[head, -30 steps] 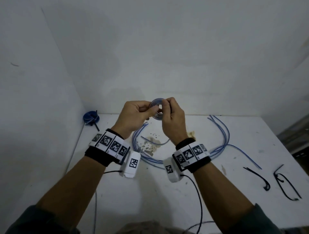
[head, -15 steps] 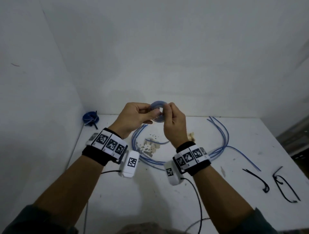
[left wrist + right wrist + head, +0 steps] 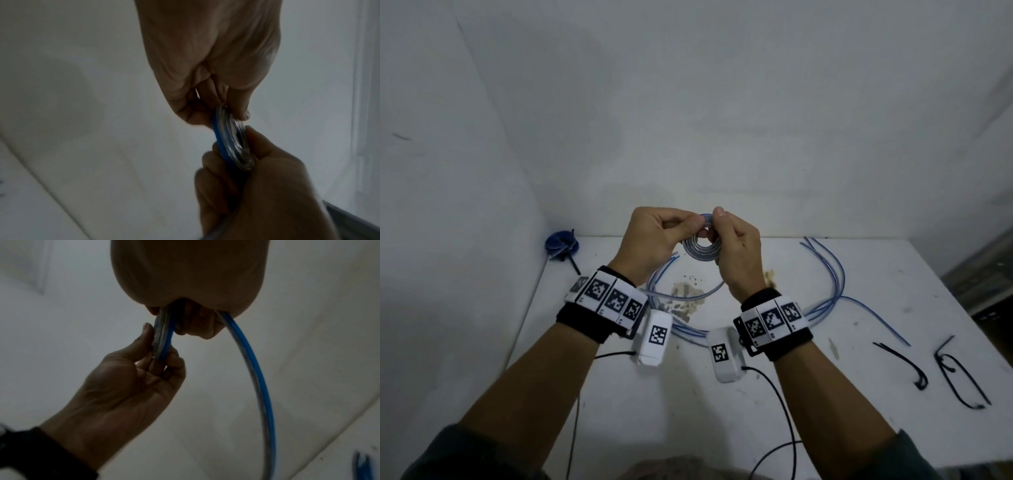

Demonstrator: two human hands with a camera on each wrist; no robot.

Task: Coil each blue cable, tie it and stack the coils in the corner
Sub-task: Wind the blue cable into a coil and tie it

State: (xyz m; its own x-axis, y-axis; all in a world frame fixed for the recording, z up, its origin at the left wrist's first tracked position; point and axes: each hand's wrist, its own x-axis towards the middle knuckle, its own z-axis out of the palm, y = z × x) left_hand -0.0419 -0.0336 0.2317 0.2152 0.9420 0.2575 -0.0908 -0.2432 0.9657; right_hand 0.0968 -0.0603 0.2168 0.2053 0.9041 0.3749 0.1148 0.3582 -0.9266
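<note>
Holding the small, tight coil of thin blue plastic-sheathed cable point(image 3: 701, 245) in the air above the white table point(image 3: 893, 274), we have both hands close together on it: our left hand point(image 3: 654, 240) pinches its left rim between thumb and fingertips, and our right hand point(image 3: 738, 255) pinches the right rim. A free tail of cable point(image 3: 257, 378) hangs from the right hand in a springy arc. We judge the cable light, smooth and stiff enough to spring open, so it is best pinched flat across all the turns at the rim. Below lie loose blue cables point(image 3: 832, 274) in a wide loop on the table. A finished dark-blue tied coil point(image 3: 561, 241) sits in the far left corner; thin black ties point(image 3: 914, 365) lie well apart at the right.
</note>
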